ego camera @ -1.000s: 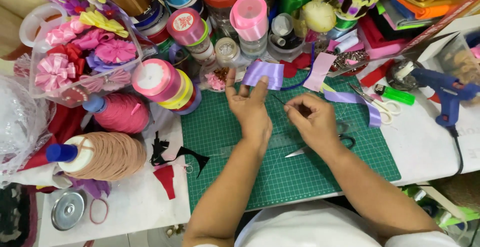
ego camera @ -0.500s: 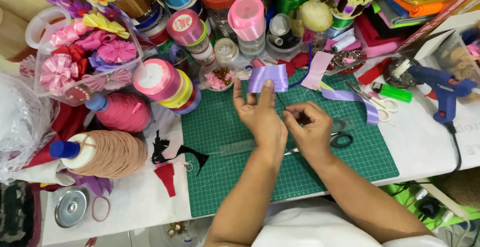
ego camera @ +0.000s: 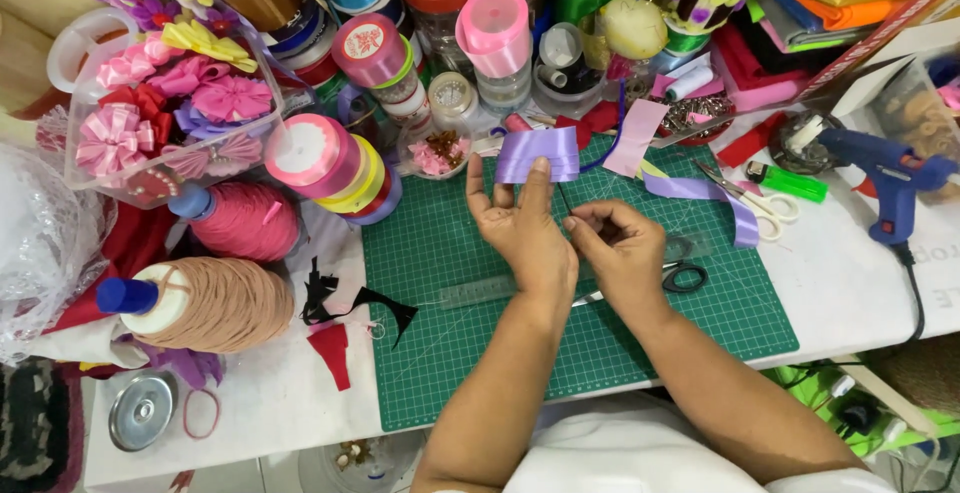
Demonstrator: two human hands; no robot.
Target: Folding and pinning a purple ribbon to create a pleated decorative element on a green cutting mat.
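Looks like the folding stage: the left hand [ego camera: 525, 228] pins a folded strip of glossy lilac satin ribbon [ego camera: 538, 153] at the far edge of the green gridded cutting mat [ego camera: 600, 343], fingers flat on the loops. The right hand [ego camera: 622, 251] sits just beside it, fingertips pinched, probably on a thin dark thread, hard to tell. Next move probably needs the smooth, slippery folds kept stacked.

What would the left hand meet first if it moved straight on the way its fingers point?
The left hand already touches the folded lilac ribbon; beyond it probably comes the small dish of pink bits, though depth is unclear.
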